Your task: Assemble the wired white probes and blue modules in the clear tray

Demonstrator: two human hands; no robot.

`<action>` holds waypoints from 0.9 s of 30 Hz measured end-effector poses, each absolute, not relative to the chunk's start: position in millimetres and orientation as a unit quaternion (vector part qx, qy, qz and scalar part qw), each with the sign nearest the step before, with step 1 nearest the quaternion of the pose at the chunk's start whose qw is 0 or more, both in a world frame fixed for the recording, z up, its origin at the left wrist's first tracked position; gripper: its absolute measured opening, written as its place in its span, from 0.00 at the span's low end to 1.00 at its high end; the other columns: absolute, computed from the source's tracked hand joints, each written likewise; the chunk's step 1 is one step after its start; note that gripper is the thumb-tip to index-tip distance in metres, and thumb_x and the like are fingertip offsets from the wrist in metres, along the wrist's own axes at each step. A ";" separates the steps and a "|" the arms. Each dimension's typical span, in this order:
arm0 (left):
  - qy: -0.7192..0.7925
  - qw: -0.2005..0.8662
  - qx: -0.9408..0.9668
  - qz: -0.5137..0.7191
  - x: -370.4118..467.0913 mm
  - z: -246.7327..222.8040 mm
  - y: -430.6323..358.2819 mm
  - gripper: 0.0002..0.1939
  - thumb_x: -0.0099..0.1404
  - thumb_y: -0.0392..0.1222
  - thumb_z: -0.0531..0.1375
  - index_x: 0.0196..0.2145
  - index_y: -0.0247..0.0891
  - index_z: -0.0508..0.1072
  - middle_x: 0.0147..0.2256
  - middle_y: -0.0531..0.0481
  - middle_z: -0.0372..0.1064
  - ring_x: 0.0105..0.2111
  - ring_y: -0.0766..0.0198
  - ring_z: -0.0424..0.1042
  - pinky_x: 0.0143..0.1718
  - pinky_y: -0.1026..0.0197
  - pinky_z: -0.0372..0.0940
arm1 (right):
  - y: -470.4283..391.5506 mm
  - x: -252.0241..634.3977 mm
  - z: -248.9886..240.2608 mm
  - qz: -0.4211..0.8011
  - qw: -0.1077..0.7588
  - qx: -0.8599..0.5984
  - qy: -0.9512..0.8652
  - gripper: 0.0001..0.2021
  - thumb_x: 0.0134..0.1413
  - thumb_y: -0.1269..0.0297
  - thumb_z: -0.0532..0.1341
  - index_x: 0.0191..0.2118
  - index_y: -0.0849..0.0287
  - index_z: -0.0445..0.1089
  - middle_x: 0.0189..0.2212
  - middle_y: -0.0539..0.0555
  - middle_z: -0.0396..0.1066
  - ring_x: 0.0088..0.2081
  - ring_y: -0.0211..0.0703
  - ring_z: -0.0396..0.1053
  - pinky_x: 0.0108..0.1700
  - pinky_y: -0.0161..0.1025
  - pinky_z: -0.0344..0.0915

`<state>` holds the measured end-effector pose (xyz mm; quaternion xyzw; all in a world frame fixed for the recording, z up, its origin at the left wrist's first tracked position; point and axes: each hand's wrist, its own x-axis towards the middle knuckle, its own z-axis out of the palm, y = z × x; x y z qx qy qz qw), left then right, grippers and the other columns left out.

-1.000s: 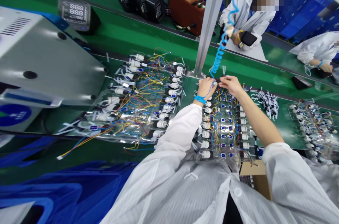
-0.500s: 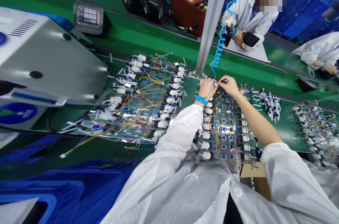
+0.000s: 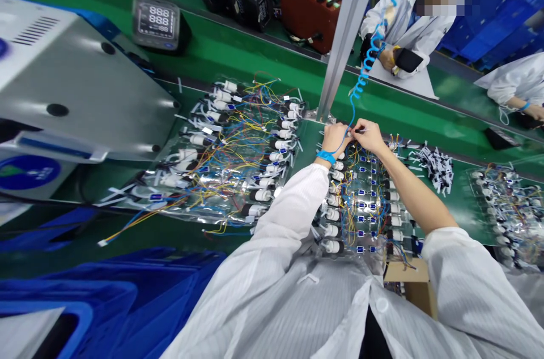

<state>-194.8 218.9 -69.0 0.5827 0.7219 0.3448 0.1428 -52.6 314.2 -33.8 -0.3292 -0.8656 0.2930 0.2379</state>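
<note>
My left hand (image 3: 335,137), with a blue wrist strap (image 3: 327,157) and coiled cord, is closed at the far end of a clear plastic tray (image 3: 365,243). Close beside it, my right hand (image 3: 368,136) is closed too, its fingertips almost meeting the left ones. A small pale part shows between them; the fingers hide most of it, and its kind cannot be told. In the tray below lie two columns of white cylinders with black ends (image 3: 331,246), small blue pieces (image 3: 361,192) and thin coloured wires (image 3: 349,217).
Another wired tray (image 3: 221,178) lies left, a third (image 3: 510,206) at far right. A heap of white-and-black strips (image 3: 437,169) sits right of my arm. A metal post (image 3: 346,30) rises behind my hands. A grey machine (image 3: 97,93) stands left; a co-worker (image 3: 408,25) is across the bench.
The view has shifted slightly. Both hands stay together at the tray's far end, fingers still closed, with only slight finger movement.
</note>
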 end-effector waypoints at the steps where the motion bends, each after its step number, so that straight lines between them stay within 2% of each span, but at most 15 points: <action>1: 0.722 0.142 0.583 0.344 -194.8 -69.6 219.1 0.12 0.69 0.44 0.65 0.47 0.42 0.83 0.45 0.42 0.80 0.48 0.48 0.77 0.53 0.47 0.64 | 312.7 -53.1 -32.2 0.280 0.233 -0.322 -0.874 0.06 0.52 0.69 0.66 0.27 0.56 0.71 0.28 0.49 0.75 0.31 0.42 0.68 0.38 0.38 0.61; 7: 0.714 0.147 0.587 0.352 -195.7 -71.1 218.5 0.11 0.69 0.43 0.65 0.47 0.40 0.83 0.45 0.42 0.80 0.48 0.48 0.76 0.53 0.47 0.63 | 306.6 -52.8 -28.6 0.271 0.235 -0.317 -0.878 0.06 0.52 0.70 0.66 0.26 0.56 0.72 0.27 0.50 0.76 0.31 0.42 0.69 0.38 0.39 0.61; 10: 0.715 0.151 0.582 0.357 -196.1 -69.6 218.4 0.12 0.70 0.45 0.65 0.48 0.41 0.83 0.46 0.42 0.80 0.49 0.48 0.76 0.53 0.48 0.63 | 311.0 -47.9 -22.9 0.313 0.198 -0.305 -0.877 0.03 0.49 0.70 0.68 0.32 0.57 0.77 0.30 0.50 0.78 0.32 0.42 0.71 0.38 0.38 0.63; 13: 0.716 0.150 0.582 0.355 -195.5 -67.5 218.2 0.12 0.71 0.47 0.65 0.48 0.41 0.83 0.46 0.41 0.80 0.49 0.47 0.76 0.53 0.47 0.63 | 314.6 -44.3 -15.6 0.341 0.174 -0.313 -0.869 0.09 0.47 0.68 0.70 0.37 0.57 0.80 0.33 0.51 0.81 0.33 0.42 0.73 0.38 0.38 0.65; 16: 0.718 0.150 0.584 0.349 -194.1 -66.3 218.0 0.12 0.71 0.47 0.65 0.47 0.42 0.83 0.46 0.41 0.79 0.49 0.47 0.76 0.53 0.46 0.63 | 313.9 -46.8 -12.2 0.312 0.188 -0.328 -0.871 0.04 0.49 0.65 0.70 0.33 0.57 0.79 0.30 0.51 0.79 0.31 0.42 0.72 0.37 0.38 0.65; 19: 0.721 0.142 0.585 0.343 -193.1 -66.4 218.2 0.11 0.70 0.46 0.65 0.46 0.41 0.82 0.46 0.41 0.79 0.49 0.47 0.75 0.53 0.46 0.63 | 312.0 -52.6 -12.7 0.281 0.193 -0.316 -0.885 0.01 0.49 0.68 0.69 0.31 0.57 0.77 0.29 0.51 0.79 0.32 0.42 0.72 0.38 0.38 0.65; 22: 0.723 0.133 0.587 0.339 -193.7 -67.1 218.9 0.10 0.70 0.46 0.65 0.44 0.40 0.82 0.45 0.40 0.79 0.49 0.46 0.75 0.52 0.45 0.64 | 311.6 -56.4 -14.6 0.264 0.197 -0.308 -0.892 0.03 0.49 0.72 0.67 0.31 0.57 0.77 0.30 0.51 0.79 0.34 0.44 0.73 0.40 0.39 0.65; 27: 0.719 0.146 0.591 0.336 -195.1 -66.2 218.8 0.10 0.69 0.44 0.65 0.46 0.39 0.81 0.45 0.40 0.79 0.51 0.44 0.74 0.54 0.45 0.63 | 309.4 -59.3 -20.2 0.239 0.195 -0.321 -0.895 0.05 0.49 0.71 0.66 0.34 0.58 0.77 0.32 0.51 0.79 0.35 0.45 0.73 0.43 0.40 0.67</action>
